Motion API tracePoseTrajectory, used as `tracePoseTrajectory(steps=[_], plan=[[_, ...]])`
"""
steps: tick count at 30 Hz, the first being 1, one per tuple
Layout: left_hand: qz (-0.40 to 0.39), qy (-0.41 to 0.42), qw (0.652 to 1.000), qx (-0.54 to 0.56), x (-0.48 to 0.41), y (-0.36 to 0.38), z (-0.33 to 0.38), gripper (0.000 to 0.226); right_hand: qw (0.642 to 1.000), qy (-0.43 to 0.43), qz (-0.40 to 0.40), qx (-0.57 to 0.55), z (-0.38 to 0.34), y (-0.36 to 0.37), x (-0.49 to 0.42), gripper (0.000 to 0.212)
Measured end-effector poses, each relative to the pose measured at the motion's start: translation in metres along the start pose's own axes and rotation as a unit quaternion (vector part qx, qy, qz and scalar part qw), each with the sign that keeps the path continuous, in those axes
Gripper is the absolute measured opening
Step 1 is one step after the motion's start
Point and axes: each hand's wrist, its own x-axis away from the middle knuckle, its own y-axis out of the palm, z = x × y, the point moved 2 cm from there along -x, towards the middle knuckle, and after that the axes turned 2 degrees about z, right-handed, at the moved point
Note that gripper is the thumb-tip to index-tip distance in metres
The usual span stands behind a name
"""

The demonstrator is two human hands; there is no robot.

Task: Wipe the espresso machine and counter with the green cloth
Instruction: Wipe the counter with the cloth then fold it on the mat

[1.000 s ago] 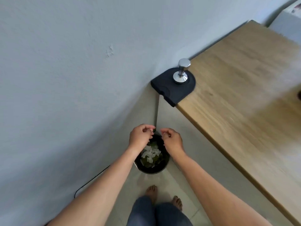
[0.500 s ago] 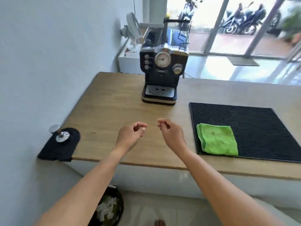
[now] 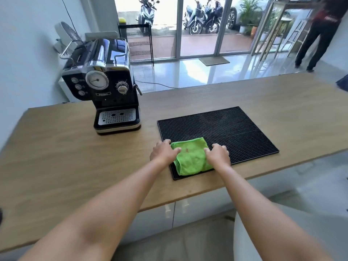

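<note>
**Both hands on green cloth, near-left corner of mat**

Surroundings: black rubber mat (image 3: pixel 231 129) flat on wooden counter (image 3: pixel 56 157); espresso machine (image 3: pixel 105 87) upright at back left, well apart from the mat, dial face toward camera. Open counter between machine and cloth. Person standing far right beyond the counter.

Green cloth (image 3: pixel 190 159) folded, lying on the mat's near-left corner; long axis near-to-far, tilted slightly left, folded roll along left side.

Left hand (image 3: pixel 163 152) pressing on left edge, fingers together and curled. Right hand (image 3: pixel 218 154) on right edge, fingers curled over it. Pinch vs. plain press: cannot tell.
</note>
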Motion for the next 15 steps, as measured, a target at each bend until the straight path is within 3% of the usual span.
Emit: tracePoseTrajectory(steps=[8, 12, 15], plan=[[-0.028, -0.02, 0.996, -0.084, -0.03, 0.014, 0.015, 0.051, 1.0, -0.01, 0.011, -0.002, 0.0, 0.011, -0.009, 0.055], [-0.044, -0.025, 0.997, -0.051, -0.035, 0.012, 0.013, 0.051, 1.0, -0.005, -0.005, -0.026, -0.008, 0.012, -0.012, 0.031], [-0.037, -0.025, 0.999, -0.012, -0.033, 0.012, 0.006, 0.067, 0.985, 0.007, -0.07, -0.157, -0.022, 0.012, -0.012, 0.023]])
